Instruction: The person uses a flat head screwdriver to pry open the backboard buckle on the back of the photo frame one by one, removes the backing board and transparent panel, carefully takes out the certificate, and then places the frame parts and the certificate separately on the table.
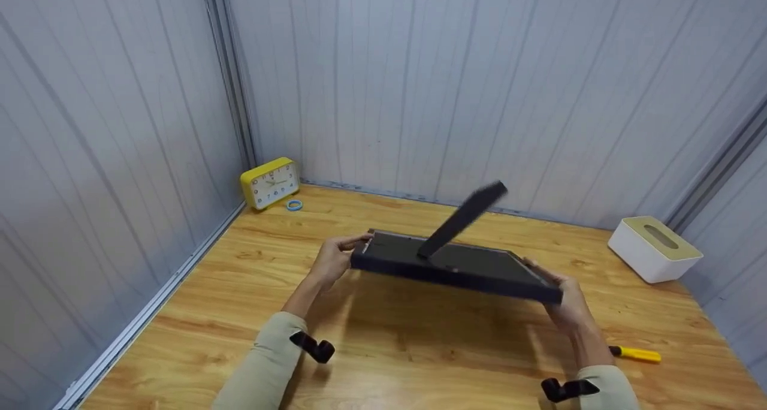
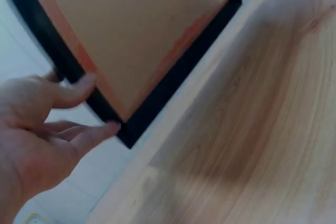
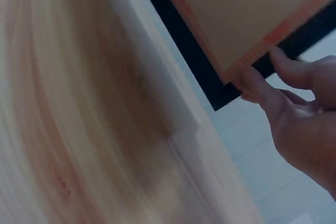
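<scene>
Near edge: two beige sleeves (image 1: 263,362) are seen extended over a wood-grained worktop (image 1: 371,368), a small black device (image 1: 313,346) being worn at each wrist. To the right, a tool with a yellow handle (image 1: 640,355) is laid on the worktop just beside the right forearm, by which it may be partly hidden. Centre: a black rectangular frame (image 1: 467,272) is held tilted above the worktop, its shadow being cast below. Its right end is gripped between the thumb and fingers of the right hand (image 1: 566,305); its left end is gripped likewise by the left hand (image 1: 331,263). From its upward-turned dark back, a flat black strut (image 1: 464,218) is raised obliquely; on its underside, a brownish panel (image 2: 142,30) with an orange border is shown in the wrist views. Far right: a white box with a wood-coloured, slotted top (image 1: 655,248) is placed near the wall. Far left: a small blue ring (image 1: 294,205) is set just before a yellow-cased clock (image 1: 271,183). Behind, the scene is closed by pale panelled walls (image 1: 383,98).
</scene>
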{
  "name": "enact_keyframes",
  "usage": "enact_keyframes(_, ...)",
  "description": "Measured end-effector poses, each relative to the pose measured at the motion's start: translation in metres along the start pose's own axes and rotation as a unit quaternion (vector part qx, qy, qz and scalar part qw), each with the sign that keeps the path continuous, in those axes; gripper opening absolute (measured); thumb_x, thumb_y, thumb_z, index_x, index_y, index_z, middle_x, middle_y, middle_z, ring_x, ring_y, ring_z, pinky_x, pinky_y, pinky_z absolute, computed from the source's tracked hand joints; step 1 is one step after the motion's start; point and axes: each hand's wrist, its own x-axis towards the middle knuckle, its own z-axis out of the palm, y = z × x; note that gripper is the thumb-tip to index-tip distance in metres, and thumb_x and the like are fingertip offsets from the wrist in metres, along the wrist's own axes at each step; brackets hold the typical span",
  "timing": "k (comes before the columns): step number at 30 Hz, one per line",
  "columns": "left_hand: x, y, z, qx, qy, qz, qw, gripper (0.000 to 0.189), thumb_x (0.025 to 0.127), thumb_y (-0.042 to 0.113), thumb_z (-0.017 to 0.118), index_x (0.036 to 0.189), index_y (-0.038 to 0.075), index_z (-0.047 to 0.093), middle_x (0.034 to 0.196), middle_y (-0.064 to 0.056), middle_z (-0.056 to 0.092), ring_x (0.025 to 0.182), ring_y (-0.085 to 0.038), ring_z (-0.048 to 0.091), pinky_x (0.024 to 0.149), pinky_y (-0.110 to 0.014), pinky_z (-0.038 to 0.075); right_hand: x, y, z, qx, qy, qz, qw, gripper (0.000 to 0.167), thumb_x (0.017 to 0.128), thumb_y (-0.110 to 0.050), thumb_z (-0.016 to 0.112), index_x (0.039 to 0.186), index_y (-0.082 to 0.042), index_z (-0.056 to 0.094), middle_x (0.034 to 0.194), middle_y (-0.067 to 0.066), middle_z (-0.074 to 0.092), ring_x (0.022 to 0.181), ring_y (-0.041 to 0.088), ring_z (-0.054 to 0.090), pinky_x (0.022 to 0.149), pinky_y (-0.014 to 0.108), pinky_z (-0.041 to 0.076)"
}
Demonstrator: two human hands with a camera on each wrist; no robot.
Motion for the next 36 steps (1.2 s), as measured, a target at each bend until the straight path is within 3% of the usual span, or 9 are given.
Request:
enact_keyframes(3,0.0,-0.001,-0.003,-0.039,-0.023,-0.027,0.9986,0.049,0.092,-0.017,0.056,0.137,0.001,0.06,0.141,-0.021,0.055,0.118,-0.026,0.062,0.079,-0.027,0.056,-0.001,0.0,-0.003,0.063,-0.041,0.014,0.9971,0.043,0.105,-0.006,0.05,0.146,0.006,0.043,0.135,0.004,0.062,0.115,0.013,0.063,0.091,0.03,0.053)
enact_keyframes(7,-0.002,0.0,-0.011,-0.081,-0.105,-0.049,0.99,0.055,0.097,-0.007,0.05,0.151,0.0,0.04,0.156,-0.021,0.035,0.125,-0.026,0.056,0.092,-0.034,0.053,-0.001,0.001,-0.007,0.084,-0.144,0.006,0.986,0.057,0.109,-0.008,0.038,0.155,0.009,0.009,0.161,0.021,0.021,0.134,0.015,0.048,0.104,0.034,0.045)
enact_keyframes(10,-0.005,-0.002,-0.015,-0.032,-0.162,-0.059,0.9845,0.069,0.1,0.004,0.056,0.158,0.001,0.02,0.164,-0.017,0.018,0.142,-0.03,0.037,0.106,-0.039,0.043,0.0,0.003,-0.008,0.049,-0.18,0.009,0.9825,0.068,0.106,0.002,0.043,0.157,0.003,-0.002,0.164,0.022,-0.004,0.137,0.01,0.043,0.105,0.032,0.044)
enact_keyframes(14,-0.008,-0.01,-0.016,0.064,-0.2,-0.076,0.9747,0.087,0.096,0.006,0.066,0.16,0.005,0.007,0.166,-0.012,0.009,0.15,-0.03,0.018,0.116,-0.041,0.027,0.001,0.011,-0.007,-0.035,-0.165,0.037,0.9849,0.083,0.099,0.005,0.055,0.158,0.0,-0.004,0.165,0.02,-0.005,0.148,0.022,0.024,0.103,0.026,0.044)
enact_keyframes(17,-0.008,-0.018,-0.014,0.081,-0.209,-0.077,0.9714,0.088,0.094,-0.002,0.066,0.159,0.002,0.006,0.164,-0.016,0.015,0.148,-0.032,0.023,0.116,-0.041,0.026,0.001,0.016,-0.004,-0.087,-0.147,0.058,0.9836,0.088,0.096,0.005,0.06,0.157,0.004,-0.003,0.164,0.022,-0.002,0.15,0.035,0.006,0.102,0.022,0.042)
enact_keyframes(21,-0.005,-0.024,-0.012,0.105,-0.195,-0.071,0.9726,0.091,0.091,-0.001,0.069,0.158,-0.001,0.008,0.163,-0.019,0.019,0.148,-0.032,0.023,0.118,-0.043,0.022,0.001,0.019,-0.002,-0.126,-0.133,0.078,0.98,0.09,0.093,0.008,0.063,0.156,0.007,-0.001,0.162,0.029,0.004,0.147,0.042,0.016,0.1,0.026,0.045)
enact_keyframes(26,-0.004,-0.02,-0.01,0.151,-0.181,-0.062,0.9698,0.096,0.09,-0.002,0.068,0.161,0.007,0.004,0.167,-0.013,0.005,0.151,-0.031,0.009,0.12,-0.045,0.012,0.001,0.018,-0.002,-0.187,-0.12,0.07,0.9726,0.088,0.092,0.003,0.067,0.156,0.007,0.008,0.161,0.03,0.007,0.145,0.043,0.019,0.097,0.025,0.046)
enact_keyframes(30,-0.006,-0.019,-0.008,0.211,-0.18,-0.06,0.9589,0.087,0.092,0.004,0.067,0.162,0.012,0.015,0.166,-0.013,0.014,0.15,-0.034,0.015,0.119,-0.05,0.016,0.001,0.02,-0.003,-0.225,-0.143,0.059,0.9619,0.077,0.096,0.001,0.062,0.157,0.005,0.015,0.161,0.029,0.01,0.145,0.045,0.021,0.096,0.024,0.047)
enact_keyframes(36,-0.012,-0.023,-0.004,0.294,-0.18,-0.095,0.9339,0.077,0.095,0.028,0.07,0.159,0.015,0.03,0.162,-0.017,0.024,0.149,-0.037,0.018,0.116,-0.055,0.022,0.001,0.025,0.0,-0.319,-0.173,0.061,0.9296,0.073,0.1,-0.016,0.063,0.156,0.003,0.022,0.16,0.028,0.015,0.146,0.042,0.021,0.109,0.04,0.036)
